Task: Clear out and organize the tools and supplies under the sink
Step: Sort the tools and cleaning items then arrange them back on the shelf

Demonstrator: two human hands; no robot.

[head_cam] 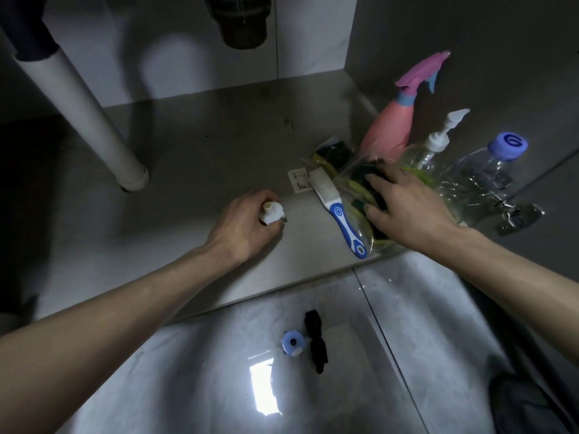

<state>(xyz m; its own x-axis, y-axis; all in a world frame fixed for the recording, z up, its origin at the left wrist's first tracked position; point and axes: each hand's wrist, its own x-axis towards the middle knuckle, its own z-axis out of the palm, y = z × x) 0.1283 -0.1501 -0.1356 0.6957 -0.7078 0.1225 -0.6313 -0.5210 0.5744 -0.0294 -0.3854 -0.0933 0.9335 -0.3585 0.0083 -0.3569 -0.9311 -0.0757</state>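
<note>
Pipe (94,120), white, slants down to the cabinet floor (203,136) at far left. Next over, left hand (241,223) is curled round a small white-capped bottle (272,212), cap up, base on or just above the floor; body hidden in the fist, contents can't tell. Step in hand looks like pulling items out fwd onto the tile floor (423,339), where a blue round cap (292,342) and a black item (315,344) lie near each other. To do it well: lift bottle upright, keep cap up so nothing leaks.

Blue-white brush (340,216) lies beside a clear bag of sponges (360,189), green/yellow pads inside. Right hand (410,211) is spread on the bag, fingers bent onto it, thumb at its near edge; prob. gathering it, grip not closed yet. Get bag by the bulk, not the film, w/o knocking bottles behind.

Pink spray bottle (388,133) opaque. Clear pump bottle (429,151) looks near empty. Clear bottle w/ purple cap (479,173) seems empty too.
</note>
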